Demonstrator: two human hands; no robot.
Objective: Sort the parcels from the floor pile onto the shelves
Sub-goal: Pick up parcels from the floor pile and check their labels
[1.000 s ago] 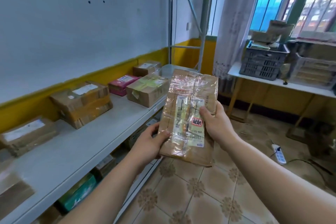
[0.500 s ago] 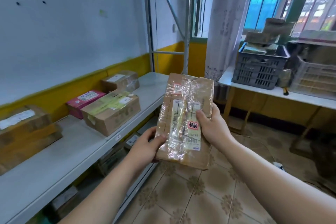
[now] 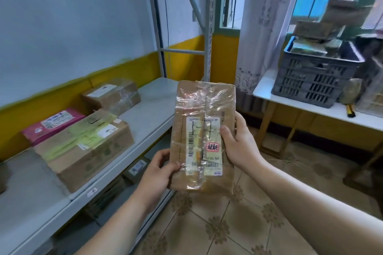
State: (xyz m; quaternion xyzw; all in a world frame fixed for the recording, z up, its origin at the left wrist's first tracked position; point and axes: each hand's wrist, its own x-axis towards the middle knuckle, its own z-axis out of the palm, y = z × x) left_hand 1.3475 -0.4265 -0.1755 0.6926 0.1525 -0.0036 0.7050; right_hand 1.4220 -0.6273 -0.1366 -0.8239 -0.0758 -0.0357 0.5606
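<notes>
I hold a flat brown parcel (image 3: 204, 109) wrapped in clear tape upright in front of me, its white label and a small red sticker facing me. My left hand (image 3: 158, 168) grips its lower left edge, thumb on the front. My right hand (image 3: 238, 143) grips the right edge, thumb lying on the label. The parcel hangs above the floor just right of the grey shelf (image 3: 153, 109). On that shelf lie a large brown box with green tape (image 3: 87, 151), a pink parcel (image 3: 51, 125) and a taped brown box (image 3: 113, 95).
A lower shelf level holds more parcels (image 3: 137, 166). Shelf uprights (image 3: 208, 27) stand behind the parcel. To the right, a white table (image 3: 323, 114) carries a grey crate (image 3: 313, 76) of boxes under a curtained window. Tiled floor (image 3: 228, 223) lies below.
The view has swung right along the shelf, so the boxes slid left in frame and the leftmost ones dropped out of view. Both hands still hold the parcel the same way.
</notes>
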